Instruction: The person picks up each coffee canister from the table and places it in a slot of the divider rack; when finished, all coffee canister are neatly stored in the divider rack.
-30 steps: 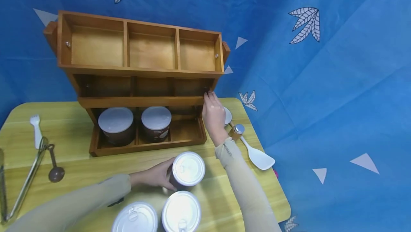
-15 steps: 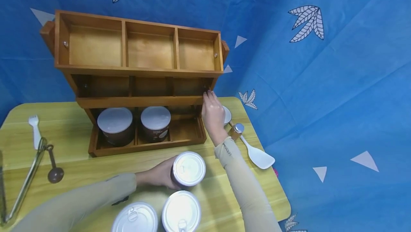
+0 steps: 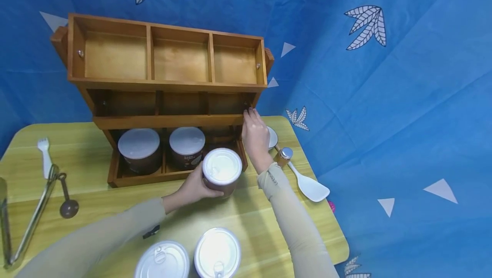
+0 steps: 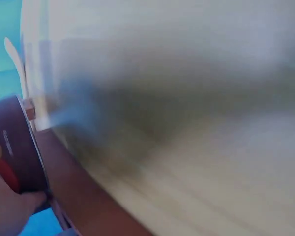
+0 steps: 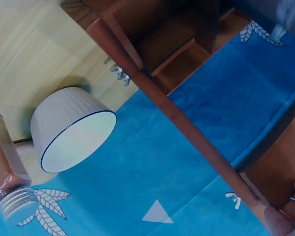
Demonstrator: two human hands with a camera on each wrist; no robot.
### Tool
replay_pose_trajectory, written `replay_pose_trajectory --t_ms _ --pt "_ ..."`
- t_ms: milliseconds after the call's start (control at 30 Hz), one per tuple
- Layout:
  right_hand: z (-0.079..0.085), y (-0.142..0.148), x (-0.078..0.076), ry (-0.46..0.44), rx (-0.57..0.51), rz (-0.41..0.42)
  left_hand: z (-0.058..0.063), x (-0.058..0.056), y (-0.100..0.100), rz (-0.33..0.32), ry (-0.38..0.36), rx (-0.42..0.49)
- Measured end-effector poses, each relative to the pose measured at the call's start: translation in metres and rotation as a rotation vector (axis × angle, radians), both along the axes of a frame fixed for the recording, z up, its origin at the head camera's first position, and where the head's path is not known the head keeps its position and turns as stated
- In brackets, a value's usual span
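Note:
My left hand (image 3: pixel 194 188) grips a dark brown can (image 3: pixel 223 186) with a white lid, its thumb along the near side. The can overlaps the bottom right compartment of a three-tier wooden rack (image 3: pixel 177 122). In the left wrist view the can (image 4: pixel 12 142) is at the left edge with my left hand (image 4: pixel 10 206) below it. My right hand (image 3: pixel 255 139) holds the right end of the rack's middle tier; in the right wrist view its thumb and fingers (image 5: pixel 280 223) pinch the wooden edge. Two lidded cans, a larger one (image 3: pixel 139 150) and a smaller one (image 3: pixel 187 147), stand in the bottom tier.
Two more white-lidded cans (image 3: pixel 162 263) (image 3: pixel 217 252) stand at the table's front. On the left lie a white fork (image 3: pixel 44 156), tongs (image 3: pixel 32 222) and a brown scoop (image 3: pixel 69 208). Right of the rack are a white bowl (image 5: pixel 71 128), a metal-capped bottle (image 5: pixel 10 172) and a white spatula (image 3: pixel 312 188).
My left hand has taken hold of the can and carried it away from the front cans, up to the rack's bottom right compartment. My right hand stays on the rack.

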State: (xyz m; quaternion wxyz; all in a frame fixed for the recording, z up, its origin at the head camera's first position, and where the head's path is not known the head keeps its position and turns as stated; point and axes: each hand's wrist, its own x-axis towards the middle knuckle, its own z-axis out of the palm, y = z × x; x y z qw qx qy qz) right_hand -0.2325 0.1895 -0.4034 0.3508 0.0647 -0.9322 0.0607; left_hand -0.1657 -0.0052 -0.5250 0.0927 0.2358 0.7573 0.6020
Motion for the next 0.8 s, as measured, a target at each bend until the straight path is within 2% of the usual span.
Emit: replay_pose_trajectory --t_ms 133,233,433,633,800 --pt "-0.001 0.003 -0.001 -0.013 -0.005 0.000 0.008 -0.016 0.011 0.103 0.004 -0.033" --pt "-0.001 0.004 -0.001 -0.011 -0.007 0.003 0.013 -0.026 0.021 0.176 -0.026 -0.070" --pt "-0.003 0.006 0.000 0.011 -0.014 0.007 0.018 -0.037 0.045 0.311 -0.119 -0.185" --pt "-0.004 0.002 -0.002 0.043 0.010 0.012 0.022 -0.050 0.056 0.399 -0.201 -0.186" --pt "-0.002 0.002 -0.002 0.061 0.021 0.005 0.025 -0.059 0.064 0.418 -0.230 -0.199"
